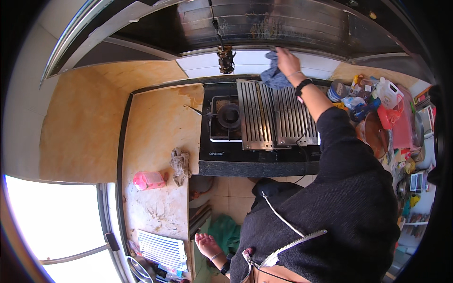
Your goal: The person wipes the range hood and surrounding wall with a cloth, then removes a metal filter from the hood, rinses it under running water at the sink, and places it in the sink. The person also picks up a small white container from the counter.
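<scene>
My right hand (288,63) grips a blue-grey cloth (274,74) at the lower edge of the range hood (230,23), whose underside is dark and streaked with grease. Below that hand, two slotted metal hood filters (257,115) lie side by side over the right part of a black gas stove (216,146). Down at the lower left, my left hand (208,244) hangs beside the counter edge with its fingers loosely bent, and nothing shows in it. A grimy blackened fitting (225,60) dangles from the hood on a dark cord.
Left of the stove, a stained counter (155,138) bears a crumpled rag (180,166), a pink bottle (148,180) on its side and another slotted panel (162,249). Bottles and tubs, including a white jug (387,92), crowd the right side. A green bag (224,233) sits below.
</scene>
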Demonstrator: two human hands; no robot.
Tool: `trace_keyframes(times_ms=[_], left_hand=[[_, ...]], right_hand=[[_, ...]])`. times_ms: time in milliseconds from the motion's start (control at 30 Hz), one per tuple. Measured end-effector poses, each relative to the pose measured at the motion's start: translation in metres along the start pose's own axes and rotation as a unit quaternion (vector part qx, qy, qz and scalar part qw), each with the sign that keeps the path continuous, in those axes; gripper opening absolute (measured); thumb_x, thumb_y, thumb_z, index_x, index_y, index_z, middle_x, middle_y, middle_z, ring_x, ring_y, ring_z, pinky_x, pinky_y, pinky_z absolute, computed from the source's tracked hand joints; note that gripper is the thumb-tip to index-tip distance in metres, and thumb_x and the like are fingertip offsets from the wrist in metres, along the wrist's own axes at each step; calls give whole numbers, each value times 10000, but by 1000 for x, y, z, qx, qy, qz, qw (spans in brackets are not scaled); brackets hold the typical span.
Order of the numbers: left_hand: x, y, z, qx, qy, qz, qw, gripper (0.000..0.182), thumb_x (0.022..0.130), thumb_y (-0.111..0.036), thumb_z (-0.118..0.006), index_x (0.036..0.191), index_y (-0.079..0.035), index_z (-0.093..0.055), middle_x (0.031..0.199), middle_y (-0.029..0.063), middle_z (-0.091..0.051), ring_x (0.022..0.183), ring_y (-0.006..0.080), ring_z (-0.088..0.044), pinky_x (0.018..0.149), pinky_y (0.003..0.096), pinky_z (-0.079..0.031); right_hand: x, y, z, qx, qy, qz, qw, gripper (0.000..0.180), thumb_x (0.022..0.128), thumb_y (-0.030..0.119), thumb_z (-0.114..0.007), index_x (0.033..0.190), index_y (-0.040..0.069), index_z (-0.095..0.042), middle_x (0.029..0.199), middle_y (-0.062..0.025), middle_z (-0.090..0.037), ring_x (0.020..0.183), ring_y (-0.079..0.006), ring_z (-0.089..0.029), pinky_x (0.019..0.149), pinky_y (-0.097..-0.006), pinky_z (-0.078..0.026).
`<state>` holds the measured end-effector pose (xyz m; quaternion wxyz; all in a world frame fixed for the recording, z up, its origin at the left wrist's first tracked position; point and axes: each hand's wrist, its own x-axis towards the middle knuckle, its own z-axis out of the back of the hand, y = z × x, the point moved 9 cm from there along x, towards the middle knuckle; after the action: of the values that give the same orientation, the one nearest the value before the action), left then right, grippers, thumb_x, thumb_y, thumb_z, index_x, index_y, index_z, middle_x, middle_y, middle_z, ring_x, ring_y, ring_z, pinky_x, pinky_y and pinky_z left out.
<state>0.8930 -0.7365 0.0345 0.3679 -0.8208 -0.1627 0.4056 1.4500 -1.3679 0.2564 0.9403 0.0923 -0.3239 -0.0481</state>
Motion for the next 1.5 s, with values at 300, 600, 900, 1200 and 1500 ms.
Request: trace_keyframes(times_ms=[300,600,900,1200,1500], left_hand=[[26,15,-56,-22,26,39,999,344,903,-137,-404,1227,-159,-517,1073,-18,-583,991,157,-547,789,316,-464],[26,15,-95,-37,69,49,996,278,862,-63,-434,1111,-114,-544,959,-9,-593,892,143,-563,717,289,-463],[30,22,-92,-41,38,60,997,284,847,-43,-435,1095,-123,-549,939,-17,-600,842,147,-572,707,287,-478],[36,42,-14,-44,32,57,997,352,973,-239,-397,1307,-177,-490,1144,-33,-556,996,136,-543,795,310,-470],[41,40,-25,-30,11,46,998,359,966,-233,-424,1314,-169,-480,1140,-36,-535,936,124,-551,713,264,-495]], right_hand=[[-28,-117,50,-86,20,-179,980,276,875,144,-524,1137,62,-556,1035,-159,-631,851,-383,-641,693,-484,-525],[-3,-79,21,-23,15,-259,965,257,762,123,-626,938,-64,-617,969,-274,-637,868,-400,-653,754,-449,-554],[16,18,-22,56,86,-143,984,227,780,85,-563,934,-72,-618,960,-288,-633,852,-403,-651,745,-453,-549],[28,75,-49,77,97,-122,985,236,808,81,-549,974,-83,-585,1018,-285,-607,880,-393,-638,738,-434,-554],[34,116,-55,85,130,9,988,173,843,91,-520,953,-29,-577,971,-210,-599,848,-369,-627,721,-455,-536]])
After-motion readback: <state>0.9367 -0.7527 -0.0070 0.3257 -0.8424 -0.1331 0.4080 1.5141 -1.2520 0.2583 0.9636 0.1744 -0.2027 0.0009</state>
